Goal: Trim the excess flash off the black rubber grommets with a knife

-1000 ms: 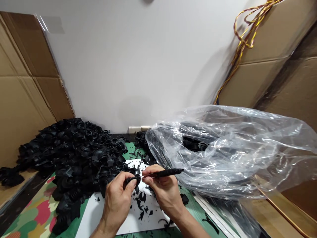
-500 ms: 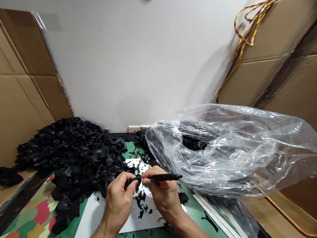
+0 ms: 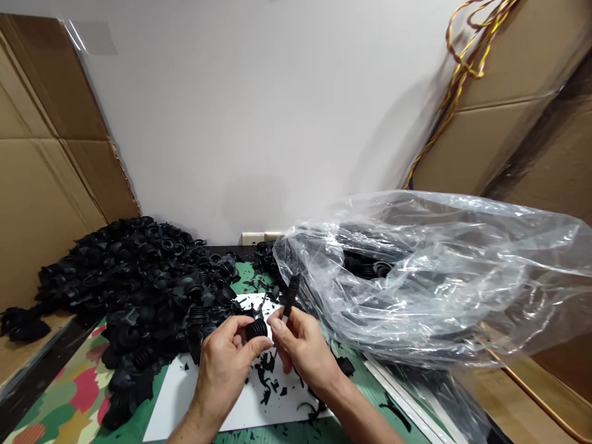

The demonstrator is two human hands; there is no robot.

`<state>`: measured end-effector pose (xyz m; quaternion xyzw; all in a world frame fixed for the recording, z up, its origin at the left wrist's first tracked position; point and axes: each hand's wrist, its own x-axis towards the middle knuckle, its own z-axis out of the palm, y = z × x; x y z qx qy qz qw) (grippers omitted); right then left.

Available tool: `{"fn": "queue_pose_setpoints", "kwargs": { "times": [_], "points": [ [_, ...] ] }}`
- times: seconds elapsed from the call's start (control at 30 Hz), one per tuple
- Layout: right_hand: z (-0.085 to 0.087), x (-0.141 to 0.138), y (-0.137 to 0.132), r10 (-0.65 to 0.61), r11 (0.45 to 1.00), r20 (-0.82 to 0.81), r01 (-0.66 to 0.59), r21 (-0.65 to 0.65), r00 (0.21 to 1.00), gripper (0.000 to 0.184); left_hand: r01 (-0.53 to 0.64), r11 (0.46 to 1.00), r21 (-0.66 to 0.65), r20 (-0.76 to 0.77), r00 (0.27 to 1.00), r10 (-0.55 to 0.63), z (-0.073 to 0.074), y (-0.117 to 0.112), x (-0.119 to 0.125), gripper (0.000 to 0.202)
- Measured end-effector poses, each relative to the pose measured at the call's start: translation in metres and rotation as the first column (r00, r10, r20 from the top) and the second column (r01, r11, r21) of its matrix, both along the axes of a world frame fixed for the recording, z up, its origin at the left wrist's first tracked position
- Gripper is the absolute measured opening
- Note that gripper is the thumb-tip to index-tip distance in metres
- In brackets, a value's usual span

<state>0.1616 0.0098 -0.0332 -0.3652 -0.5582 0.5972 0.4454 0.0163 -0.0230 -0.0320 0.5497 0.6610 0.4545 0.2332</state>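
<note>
Tilted up from level, the black-handled tool (image 3: 290, 295) now stands nearly upright. Leftmost lies a heap of rubber bellows (image 3: 148, 290); then the left hand (image 3: 222, 364) closes around one ribbed boot (image 3: 256, 329) above a white sheet (image 3: 194, 394), its long axis near upright. Light and soft-looking, it seems best held by the ribs. The right hand (image 3: 303, 348) pinches the tool, beside a clear plastic bag (image 3: 439, 296)

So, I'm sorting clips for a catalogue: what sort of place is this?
Probably a small makeshift workshop for trimming rubber parts by hand: a heap of black rubber bellows boots, a clear plastic bag holding more, black offcuts on a white sheet, cardboard-lined walls.
</note>
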Motion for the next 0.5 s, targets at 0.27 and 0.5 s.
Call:
{"fn": "queue_pose_setpoints", "kwargs": {
  "times": [0.27,0.5],
  "points": [
    [-0.0037,0.0003,0.0009,0.032,0.999,0.106,-0.035,0.028,0.994,0.027,0.086,0.984,0.153,-0.027,0.996,-0.082,-0.0034,0.0020,-0.0007,0.024],
    [-0.0005,-0.0007,0.0027,0.019,0.993,-0.012,-0.020,-0.115,1.000,0.023,0.140,0.971,0.195,-0.086,0.988,-0.125,0.0010,0.0012,0.0005,0.027]
  ]
}}
